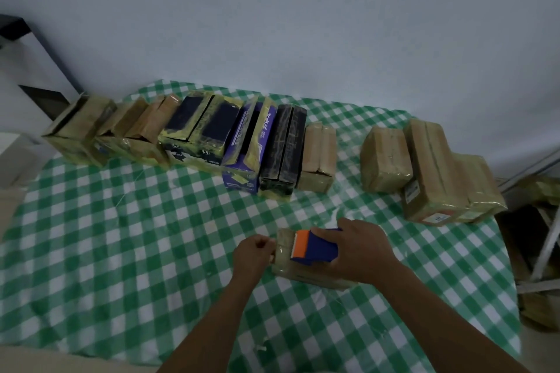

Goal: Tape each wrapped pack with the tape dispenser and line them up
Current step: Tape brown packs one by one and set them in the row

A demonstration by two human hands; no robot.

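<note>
A small brown wrapped pack [286,266] lies on the green checked tablecloth [121,251] in front of me. My right hand [360,248] grips a blue tape dispenser [318,247] with an orange blade end, resting on top of the pack. My left hand [253,254] is closed at the pack's left end, fingers pinched against it, seemingly on the tape end. Behind, a row of several taped packs [188,133] runs along the table's back from left to middle. Three more brown packs [424,166] sit at the back right.
The wall stands just behind the row. A dark-edged shelf [36,48] is at the far left. Metal legs [545,248] and more brown packs [539,309] lie off the table's right edge.
</note>
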